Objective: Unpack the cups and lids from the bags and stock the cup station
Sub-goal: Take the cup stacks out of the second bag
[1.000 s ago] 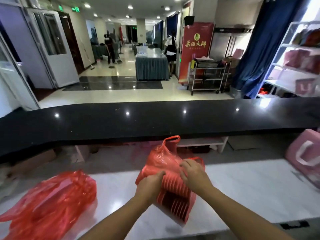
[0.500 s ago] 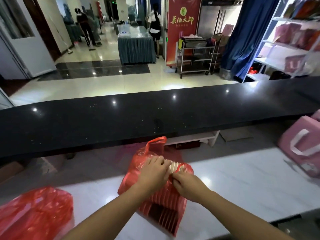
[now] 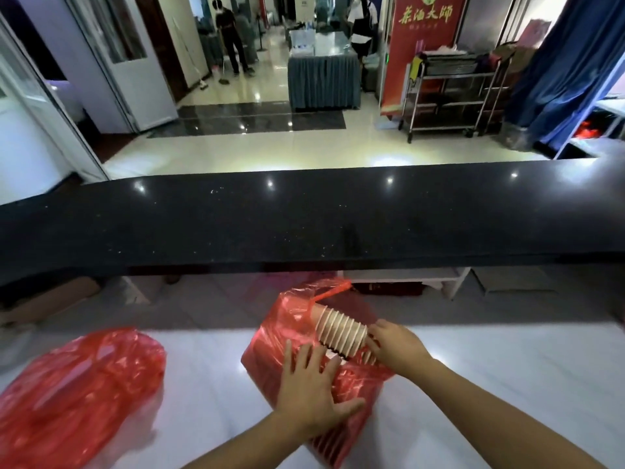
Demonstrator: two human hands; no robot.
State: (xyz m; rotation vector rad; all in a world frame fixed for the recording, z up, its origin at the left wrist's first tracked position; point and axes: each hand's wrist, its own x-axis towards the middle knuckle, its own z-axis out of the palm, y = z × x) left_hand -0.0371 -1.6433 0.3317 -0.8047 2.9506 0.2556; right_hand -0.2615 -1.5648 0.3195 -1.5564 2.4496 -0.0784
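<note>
Cups (image 3: 341, 333): pale ribbed stack on its side, far end inside the bag's mouth, near end out in the open.
Bag (image 3: 270, 346): red plastic, mid-desk; more ribbed stacks show through it.
Left hand (image 3: 311, 394): flat, fingers spread, pressing on the bag's top.
Right hand (image 3: 395, 350): fingers curled round the stack's near end.
Desk (image 3: 507, 374): white, carries both bags.
Second bag (image 3: 77, 394): red, crumpled, well apart to the left.
Ledge (image 3: 304, 225): black, raised, runs across just beyond the desk and walls off its far side.
Beyond: steel trolley (image 3: 449, 96), red banner (image 3: 422, 45), blue curtain (image 3: 558, 69), cloth-draped table (image 3: 323, 79).
</note>
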